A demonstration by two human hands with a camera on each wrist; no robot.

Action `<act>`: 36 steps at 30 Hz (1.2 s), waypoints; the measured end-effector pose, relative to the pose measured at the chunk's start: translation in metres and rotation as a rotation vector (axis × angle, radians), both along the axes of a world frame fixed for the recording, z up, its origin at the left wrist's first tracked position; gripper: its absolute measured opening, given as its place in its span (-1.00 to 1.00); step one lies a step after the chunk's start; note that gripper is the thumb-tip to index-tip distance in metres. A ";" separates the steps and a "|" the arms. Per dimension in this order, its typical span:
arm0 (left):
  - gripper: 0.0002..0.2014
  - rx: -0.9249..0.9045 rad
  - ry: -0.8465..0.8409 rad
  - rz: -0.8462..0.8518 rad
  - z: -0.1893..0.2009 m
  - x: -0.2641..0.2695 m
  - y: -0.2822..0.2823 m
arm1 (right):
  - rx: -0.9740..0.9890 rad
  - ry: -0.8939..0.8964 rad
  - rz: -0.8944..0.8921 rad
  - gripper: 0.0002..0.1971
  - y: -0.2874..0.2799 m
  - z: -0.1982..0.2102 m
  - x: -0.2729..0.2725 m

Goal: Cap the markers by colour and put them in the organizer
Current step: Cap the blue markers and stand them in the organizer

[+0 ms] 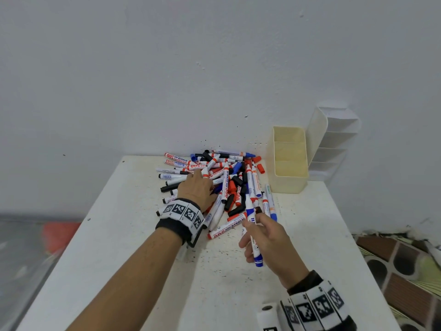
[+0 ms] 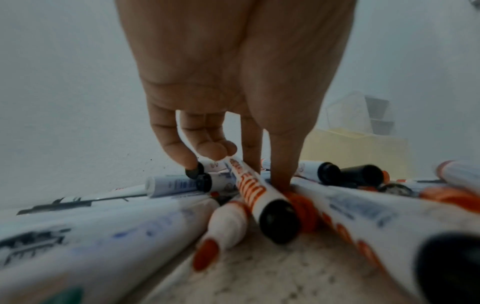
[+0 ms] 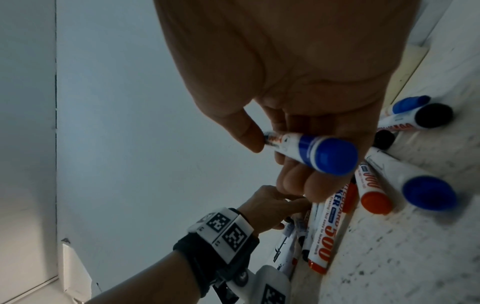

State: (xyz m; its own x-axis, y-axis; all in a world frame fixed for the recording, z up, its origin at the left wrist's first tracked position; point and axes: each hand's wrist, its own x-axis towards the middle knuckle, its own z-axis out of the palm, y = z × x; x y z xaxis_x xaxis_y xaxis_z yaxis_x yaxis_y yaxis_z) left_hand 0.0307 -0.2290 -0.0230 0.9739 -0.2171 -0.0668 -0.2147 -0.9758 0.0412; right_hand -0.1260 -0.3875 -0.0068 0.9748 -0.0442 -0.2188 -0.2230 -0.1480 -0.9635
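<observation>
A heap of whiteboard markers (image 1: 224,182) and loose red, blue and black caps lies at the back of the white table (image 1: 143,259). My left hand (image 1: 198,187) reaches into the heap's left side. In the left wrist view its fingertips (image 2: 207,150) and thumb curl round a red-printed marker (image 2: 259,195) with a black end. My right hand (image 1: 262,232) hovers at the heap's near edge and grips a blue marker (image 1: 254,237), whose blue end (image 3: 327,156) points at the right wrist camera. The cream organizer (image 1: 290,161) stands empty, right of the heap.
A white tiered organizer (image 1: 334,139) leans against the wall behind the cream one. The wall runs along the table's far edge. The table's left and right edges drop off to the floor, with patterned tiles (image 1: 405,271) at the right.
</observation>
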 end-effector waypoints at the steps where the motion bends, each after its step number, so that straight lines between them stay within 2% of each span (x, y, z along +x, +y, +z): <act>1: -0.60 0.008 -0.002 0.001 0.000 0.000 -0.001 | 0.002 0.008 0.005 -0.84 0.000 -0.001 0.001; 8: -0.66 0.170 -0.060 -0.043 0.000 0.004 -0.018 | -0.094 0.037 0.037 -0.75 0.000 -0.017 0.011; 13: -0.69 0.102 -0.029 -0.025 -0.003 0.010 -0.021 | -0.150 0.058 0.047 -0.83 -0.002 -0.020 0.022; 17: -0.75 -0.264 -0.020 0.016 0.004 0.007 -0.011 | -0.176 0.082 0.092 -0.84 -0.003 -0.018 0.031; 22: -0.83 -0.907 -0.035 0.046 0.025 -0.010 0.008 | -0.223 0.081 0.163 -0.84 -0.004 -0.014 0.042; 26: -0.89 -1.230 0.047 0.041 0.038 -0.036 0.022 | -0.270 0.067 0.172 -0.85 -0.004 -0.014 0.046; 28: -0.85 -1.403 0.121 0.059 0.040 -0.051 0.028 | -0.272 0.037 0.145 -0.90 -0.004 -0.015 0.044; 33: -0.73 -1.623 0.176 0.106 0.040 -0.080 0.036 | -0.259 -0.142 0.073 -0.82 0.000 -0.008 0.024; 36: -0.76 -1.685 0.162 0.157 0.037 -0.092 0.033 | -0.132 -0.210 0.085 -0.87 0.011 0.003 0.003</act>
State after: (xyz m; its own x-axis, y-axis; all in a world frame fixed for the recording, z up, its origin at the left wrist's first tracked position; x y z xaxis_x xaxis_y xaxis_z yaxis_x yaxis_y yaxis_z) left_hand -0.0615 -0.1962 0.0139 0.9981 -0.0556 0.0266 -0.0174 0.1601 0.9869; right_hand -0.1227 -0.3768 -0.0037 0.9996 0.0251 -0.0093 -0.0018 -0.2856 -0.9584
